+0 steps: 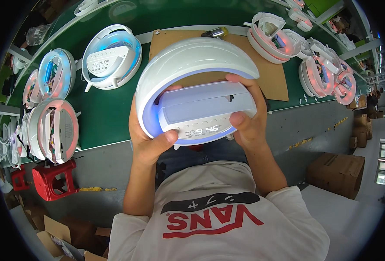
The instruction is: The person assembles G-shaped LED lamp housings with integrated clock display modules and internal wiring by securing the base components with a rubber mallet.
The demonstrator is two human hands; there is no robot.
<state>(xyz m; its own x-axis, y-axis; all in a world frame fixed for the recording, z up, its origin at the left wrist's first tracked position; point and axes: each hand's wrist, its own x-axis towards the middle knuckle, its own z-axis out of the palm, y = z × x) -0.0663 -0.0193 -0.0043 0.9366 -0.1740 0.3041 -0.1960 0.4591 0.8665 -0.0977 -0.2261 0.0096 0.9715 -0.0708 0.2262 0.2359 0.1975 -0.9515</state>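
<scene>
Between both hands I hold a white arched lamp clock (190,56), raised over the near edge of the workbench. Its digital display is lit, and blue-violet light glows along the inside of the arch. My left hand (146,139) is wrapped round the lower left side, its thumb on the front by the display. My right hand (249,117) grips the right end, with its thumb on the front near the row of buttons. The fingers behind the clock are mostly hidden. A flat pale panel covers the top of its base, with a small dark notch at the right.
A cardboard sheet (273,82) lies on the green bench (96,111). A finished-looking lamp clock (110,58) rests at left; several opened, lit ones (55,130) stand farther left and at right (318,74). A red stool (55,178) and cardboard boxes (336,174) are on the floor.
</scene>
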